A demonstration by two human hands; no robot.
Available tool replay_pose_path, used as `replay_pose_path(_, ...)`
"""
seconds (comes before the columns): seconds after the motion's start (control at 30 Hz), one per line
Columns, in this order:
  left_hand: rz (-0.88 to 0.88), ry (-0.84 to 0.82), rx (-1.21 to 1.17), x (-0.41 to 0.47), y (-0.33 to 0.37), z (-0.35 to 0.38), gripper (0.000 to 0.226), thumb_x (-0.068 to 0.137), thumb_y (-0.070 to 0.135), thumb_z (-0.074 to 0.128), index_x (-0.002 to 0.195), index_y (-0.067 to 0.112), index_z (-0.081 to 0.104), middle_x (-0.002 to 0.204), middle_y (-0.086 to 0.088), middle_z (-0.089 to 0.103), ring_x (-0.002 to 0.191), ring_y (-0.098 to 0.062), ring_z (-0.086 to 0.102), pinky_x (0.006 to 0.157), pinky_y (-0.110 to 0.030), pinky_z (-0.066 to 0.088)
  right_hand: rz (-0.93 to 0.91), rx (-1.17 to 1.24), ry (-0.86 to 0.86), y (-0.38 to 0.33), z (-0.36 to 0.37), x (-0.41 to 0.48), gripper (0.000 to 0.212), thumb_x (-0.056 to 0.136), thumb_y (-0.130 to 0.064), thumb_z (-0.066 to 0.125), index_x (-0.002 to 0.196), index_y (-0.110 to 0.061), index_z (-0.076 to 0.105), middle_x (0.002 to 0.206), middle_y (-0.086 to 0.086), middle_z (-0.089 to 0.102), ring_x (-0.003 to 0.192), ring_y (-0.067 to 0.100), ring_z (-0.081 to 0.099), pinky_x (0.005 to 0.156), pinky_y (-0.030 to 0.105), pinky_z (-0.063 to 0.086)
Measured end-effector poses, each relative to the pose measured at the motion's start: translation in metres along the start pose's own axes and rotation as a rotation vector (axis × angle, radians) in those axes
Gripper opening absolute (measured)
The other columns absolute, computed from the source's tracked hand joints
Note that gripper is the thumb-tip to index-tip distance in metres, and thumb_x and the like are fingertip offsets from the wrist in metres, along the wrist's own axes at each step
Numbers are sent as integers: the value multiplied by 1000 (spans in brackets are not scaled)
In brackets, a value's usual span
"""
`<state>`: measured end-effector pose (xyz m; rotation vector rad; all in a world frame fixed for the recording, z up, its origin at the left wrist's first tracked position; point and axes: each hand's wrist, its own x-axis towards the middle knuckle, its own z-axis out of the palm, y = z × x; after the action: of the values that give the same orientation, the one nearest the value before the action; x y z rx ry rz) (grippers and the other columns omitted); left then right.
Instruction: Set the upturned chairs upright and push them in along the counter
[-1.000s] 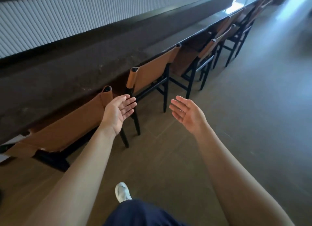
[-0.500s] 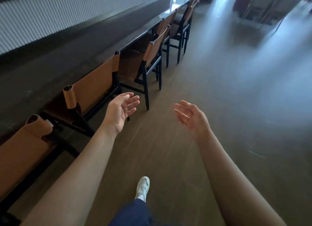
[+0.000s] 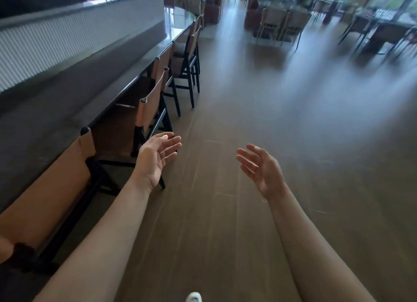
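Observation:
A row of black-framed chairs with tan leather backs stands upright along the dark counter (image 3: 74,94) on the left. The nearest chair (image 3: 52,188) is at lower left, a second chair (image 3: 151,107) beyond it, a third chair (image 3: 187,53) farther on. My left hand (image 3: 155,159) is held out over the floor just right of the second chair's legs, palm up, fingers straight, holding nothing. My right hand (image 3: 261,170) is out in front over the bare floor, fingers relaxed and spread, touching nothing.
Brown wooden floor (image 3: 248,121) stretches ahead and to the right. Dining tables with light chairs (image 3: 279,24) and dark tables (image 3: 383,33) stand at the far end. A ribbed white wall (image 3: 56,39) rises behind the counter. My white shoe (image 3: 194,298) shows at the bottom.
The view has swung right and forward along the counter, so the chairs slid to the left and the far dining area came into sight. Both hands stay empty and outstretched.

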<state>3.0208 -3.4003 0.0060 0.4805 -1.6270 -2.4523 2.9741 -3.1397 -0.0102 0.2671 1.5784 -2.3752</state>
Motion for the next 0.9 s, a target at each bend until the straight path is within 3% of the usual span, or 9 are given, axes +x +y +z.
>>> replay_pose_path(0.4, -39, -126, 48, 163, -12, 101, 23, 99, 16, 43, 111, 9, 61, 114, -14, 70, 107, -28, 67, 95, -40, 48, -68, 47, 128, -62, -42, 136, 23, 99, -26, 47, 110, -17, 65, 102, 5, 76, 93, 18, 72, 82, 32, 51)
replay_pose_path(0.63, -38, -148, 31, 273, -25, 180, 21, 98, 17, 44, 105, 10, 64, 111, -13, 71, 103, -26, 68, 85, -35, 50, -69, 82, 128, -117, -82, 259, 20, 99, -24, 49, 112, -18, 62, 104, 10, 74, 91, 23, 72, 75, 32, 52)
replay_pose_path(0.9, -7, -122, 12, 404, -24, 281, 21, 99, 17, 44, 103, 11, 64, 112, -13, 70, 105, -27, 66, 86, -35, 50, -84, 0, 128, -205, -120, 400, 22, 100, -23, 45, 111, -24, 64, 101, 6, 75, 91, 19, 72, 77, 32, 50)
